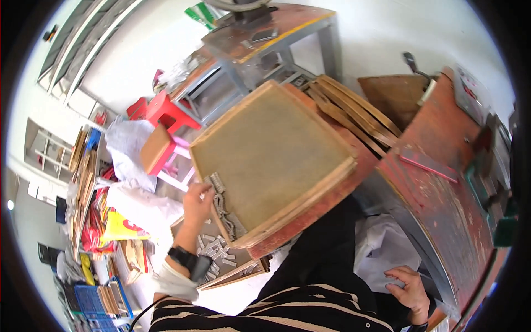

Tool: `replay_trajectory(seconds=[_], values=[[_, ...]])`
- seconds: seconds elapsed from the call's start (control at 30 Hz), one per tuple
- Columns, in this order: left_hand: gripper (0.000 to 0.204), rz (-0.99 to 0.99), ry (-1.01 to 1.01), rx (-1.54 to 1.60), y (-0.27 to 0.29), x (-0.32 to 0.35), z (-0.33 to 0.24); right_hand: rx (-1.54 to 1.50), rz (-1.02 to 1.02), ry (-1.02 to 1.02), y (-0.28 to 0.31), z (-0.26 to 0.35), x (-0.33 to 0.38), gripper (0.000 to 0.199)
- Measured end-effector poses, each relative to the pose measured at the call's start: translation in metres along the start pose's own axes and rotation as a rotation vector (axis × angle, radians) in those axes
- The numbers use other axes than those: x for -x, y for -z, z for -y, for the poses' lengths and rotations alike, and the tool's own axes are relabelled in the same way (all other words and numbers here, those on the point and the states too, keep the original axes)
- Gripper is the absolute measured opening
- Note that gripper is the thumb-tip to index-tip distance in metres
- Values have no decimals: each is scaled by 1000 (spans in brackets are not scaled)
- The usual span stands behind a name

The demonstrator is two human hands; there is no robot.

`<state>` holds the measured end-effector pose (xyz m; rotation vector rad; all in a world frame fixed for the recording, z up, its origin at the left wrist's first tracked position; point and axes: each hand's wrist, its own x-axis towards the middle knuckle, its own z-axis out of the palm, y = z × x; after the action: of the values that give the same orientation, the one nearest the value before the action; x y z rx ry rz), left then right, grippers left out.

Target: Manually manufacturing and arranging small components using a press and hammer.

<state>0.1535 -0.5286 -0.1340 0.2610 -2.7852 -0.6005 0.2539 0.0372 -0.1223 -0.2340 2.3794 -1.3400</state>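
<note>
A shallow wood-framed tray [276,149] with a flat brownish bottom lies tilted in front of me. Along its left edge runs a row of small grey ridged pieces [219,200]. My left hand [198,203] is at that edge beside the pieces, its fingers curled together; what they hold, if anything, is hidden. My right hand [409,290] hangs low at the right with fingers apart and nothing in it. Below the left forearm, a second wooden tray [238,275] on a lower level holds several similar loose grey pieces [215,254].
A worn red table [420,188] with a pink bar-shaped object [428,166] stands to the right. Wooden frames [354,113] lean behind the tray. A white bag [384,246] is beside my leg. Farther left are stools [168,113], sacks [133,202] and a blue crate [94,301].
</note>
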Motion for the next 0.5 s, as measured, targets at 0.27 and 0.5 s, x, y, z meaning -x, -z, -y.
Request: replay_trajectory(seconds=[0.27,0.5], values=[[58,514,-471,-396,-4,-63,62,118,128,-10,-26,29,-46,31],[46,796,-710,-407,22,-86,57,191,152,-82,-35,36,-62,29]])
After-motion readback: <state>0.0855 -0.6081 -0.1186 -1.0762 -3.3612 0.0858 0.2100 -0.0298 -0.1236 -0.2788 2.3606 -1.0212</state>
